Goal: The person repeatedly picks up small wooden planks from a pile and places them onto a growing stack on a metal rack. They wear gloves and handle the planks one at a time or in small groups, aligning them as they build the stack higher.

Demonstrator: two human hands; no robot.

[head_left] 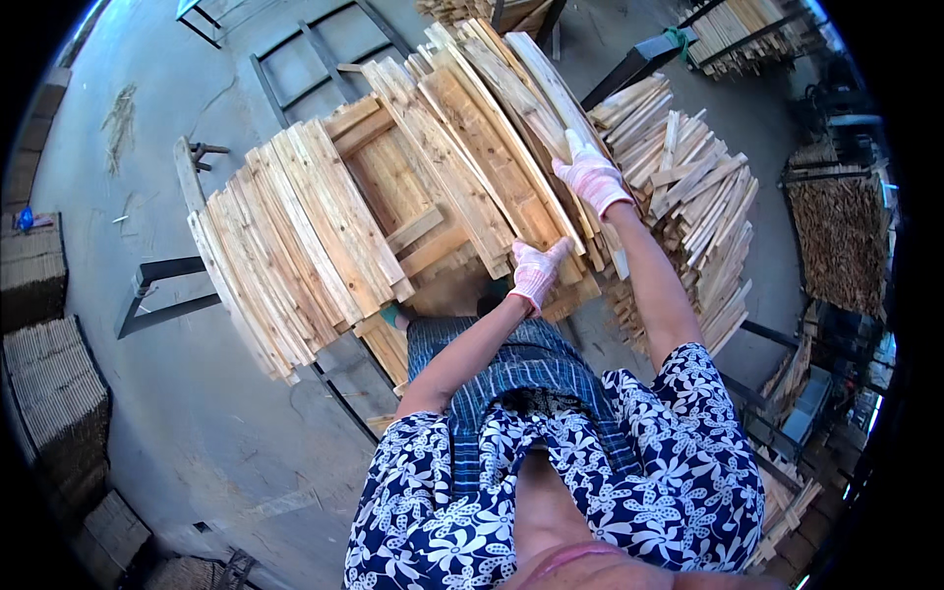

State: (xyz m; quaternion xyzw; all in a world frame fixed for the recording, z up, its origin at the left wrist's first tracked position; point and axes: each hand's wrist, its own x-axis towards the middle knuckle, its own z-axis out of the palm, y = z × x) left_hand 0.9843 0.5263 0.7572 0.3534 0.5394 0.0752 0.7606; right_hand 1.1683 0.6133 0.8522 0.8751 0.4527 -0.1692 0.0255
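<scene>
My left hand (540, 272), in a pale pink-and-white knit glove, is at the near ends of a row of wooden slats (489, 147). Its thumb and forefinger spread around the slat ends. Farther up and to the right, my right hand (594, 180), gloved alike, grips a pale slat (553, 83) along the right side of the row, thumb on one side and fingers on the other. The undersides of both hands are hidden. A second row of slats (313, 211) lies to the left, with wider boards (393, 182) showing in the gap between the rows.
A loose heap of wooden strips (693, 187) lies to the right. Dark metal frames (324, 59) stand on the grey floor behind, and a metal leg (162, 295) juts out at left. Stacked bundles (59, 379) line the left edge; a bundled stack (839, 236) stands far right.
</scene>
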